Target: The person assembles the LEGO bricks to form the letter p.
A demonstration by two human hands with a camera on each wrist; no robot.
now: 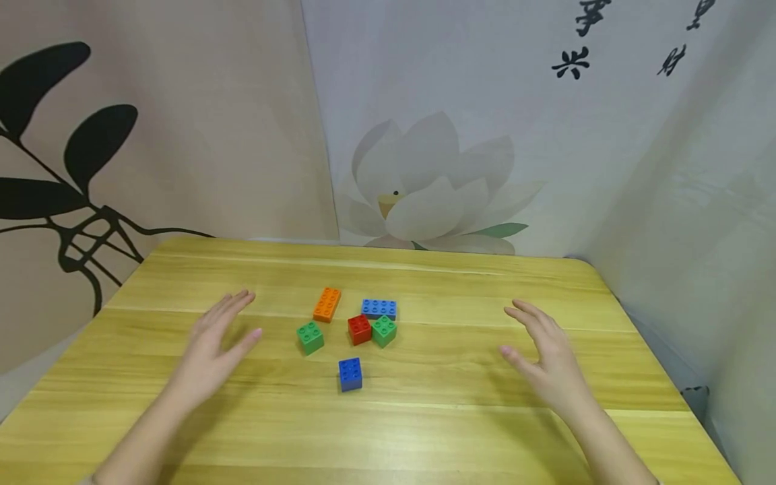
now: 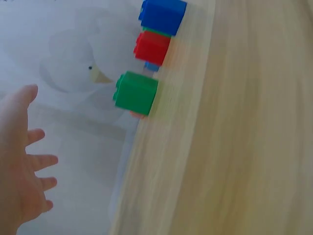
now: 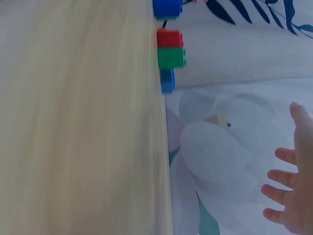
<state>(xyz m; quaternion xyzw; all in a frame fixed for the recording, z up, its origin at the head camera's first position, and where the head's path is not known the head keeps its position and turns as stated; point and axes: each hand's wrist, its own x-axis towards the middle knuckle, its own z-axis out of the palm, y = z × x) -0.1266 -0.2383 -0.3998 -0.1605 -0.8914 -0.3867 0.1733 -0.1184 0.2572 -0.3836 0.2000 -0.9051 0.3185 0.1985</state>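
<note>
Several toy building bricks sit studs-up on the wooden table [image 1: 448, 444]. An orange brick [image 1: 327, 304] and a long blue brick [image 1: 378, 309] are farthest back. A red brick [image 1: 360, 330] stands beside a green brick [image 1: 384, 331], just in front of the long blue one. Another green brick [image 1: 310, 337] is to the left, and a dark blue brick [image 1: 350, 374] is nearest. My left hand [image 1: 209, 350] hovers left of the bricks, fingers extended, nearest the left green brick [image 2: 137, 93]. Well to the right, my right hand [image 1: 548, 360] also hovers with fingers extended. Both hold nothing.
Behind the table hangs a pale cloth backdrop [image 1: 254, 135] printed with a lotus flower [image 1: 436, 188], dark leaves and characters. The table's back edge runs along the cloth. Bare wood lies between the bricks and each hand.
</note>
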